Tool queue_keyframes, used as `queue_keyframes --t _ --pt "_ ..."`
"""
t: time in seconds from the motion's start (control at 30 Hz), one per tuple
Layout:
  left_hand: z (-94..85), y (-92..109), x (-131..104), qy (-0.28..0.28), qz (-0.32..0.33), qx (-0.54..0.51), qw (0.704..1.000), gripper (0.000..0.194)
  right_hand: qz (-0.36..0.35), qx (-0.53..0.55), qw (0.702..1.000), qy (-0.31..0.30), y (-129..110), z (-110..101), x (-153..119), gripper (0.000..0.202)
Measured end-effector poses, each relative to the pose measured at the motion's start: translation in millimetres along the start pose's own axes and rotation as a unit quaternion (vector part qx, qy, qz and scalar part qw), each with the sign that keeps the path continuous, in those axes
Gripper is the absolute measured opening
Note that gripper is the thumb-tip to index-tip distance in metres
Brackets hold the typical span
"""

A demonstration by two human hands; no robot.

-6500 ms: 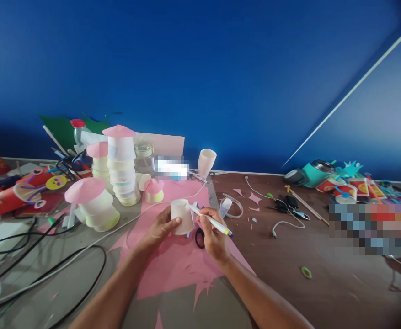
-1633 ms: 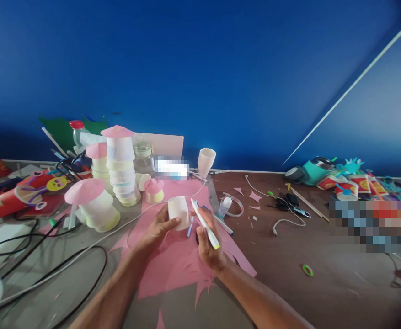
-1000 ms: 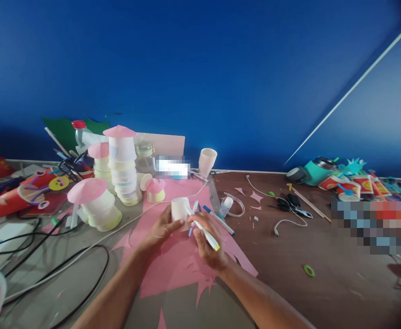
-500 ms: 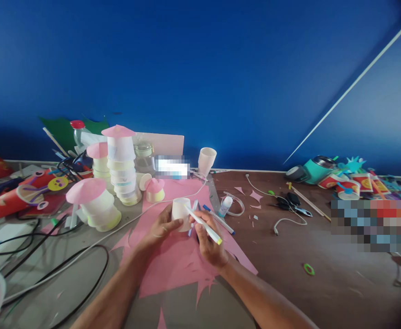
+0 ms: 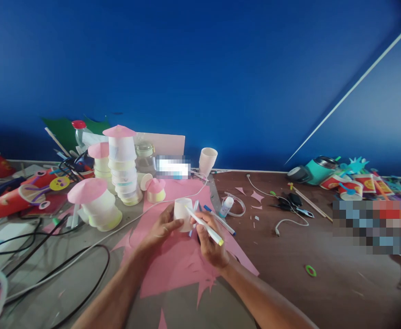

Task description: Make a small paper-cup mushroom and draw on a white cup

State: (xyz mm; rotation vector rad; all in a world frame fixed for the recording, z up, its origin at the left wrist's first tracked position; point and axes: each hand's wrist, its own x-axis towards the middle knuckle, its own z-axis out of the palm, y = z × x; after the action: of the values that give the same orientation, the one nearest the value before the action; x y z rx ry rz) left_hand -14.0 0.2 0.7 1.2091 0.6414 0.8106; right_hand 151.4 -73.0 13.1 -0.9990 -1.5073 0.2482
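Note:
My left hand (image 5: 164, 227) is closed around the side of a white paper cup (image 5: 182, 212), thumb across its front. In my right hand (image 5: 209, 240) is a white marker (image 5: 207, 228) with a yellow end, gripped like a pen. Its upper tip points at the cup's right side; whether it touches cannot be made out. Beneath both hands lies pink paper (image 5: 168, 269) with cut, jagged edges. Just beyond my right hand are a blue-capped marker (image 5: 226, 225) and a small white glue bottle (image 5: 226, 208).
Stacked-cup towers with pink cone roofs, one tall tower (image 5: 121, 155) and one short tower (image 5: 93, 201), stand at left. Cables (image 5: 104, 274) cross the left side. A white cup (image 5: 208, 159) stands by the wall. A teal bottle (image 5: 320, 169) and decorated cups (image 5: 351, 189) lie at right.
The whole view has shifted very slightly. Both hands keep their hold on the cup and the marker, with almost no visible movement.

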Motion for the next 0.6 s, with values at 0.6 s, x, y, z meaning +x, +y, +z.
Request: queue_keyframes --t 0.6 --pt "-3.4 -4.0 0.2 -0.008 0.002 -0.017 1.0 0.059 0.008 0.004 1.0 -0.012 2.5 -2.1 0.4 0.023"
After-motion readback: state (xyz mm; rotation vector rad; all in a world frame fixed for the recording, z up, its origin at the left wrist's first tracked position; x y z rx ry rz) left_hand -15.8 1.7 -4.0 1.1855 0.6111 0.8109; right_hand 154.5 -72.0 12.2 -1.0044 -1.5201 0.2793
